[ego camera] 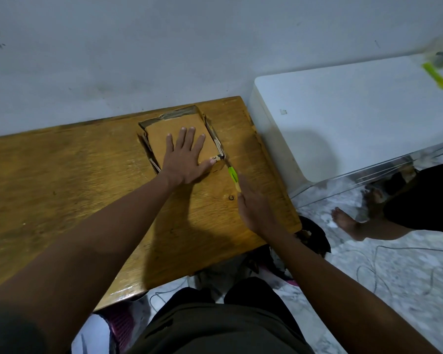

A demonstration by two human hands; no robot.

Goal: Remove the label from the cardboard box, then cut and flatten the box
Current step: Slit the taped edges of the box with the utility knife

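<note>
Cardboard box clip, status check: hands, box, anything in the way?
Left hand flat on cardboard box, pressing it to the wooden table. Right hand holds green utility knife, blade at box's near right corner. Nothing in the way.

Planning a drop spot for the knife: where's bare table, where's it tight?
Bare: the table left of the box, from the wall to the left forearm; also the strip between box and right table edge. Tight: the box's near right corner, where the left hand presses flat and the right hand holds the knife.
</note>
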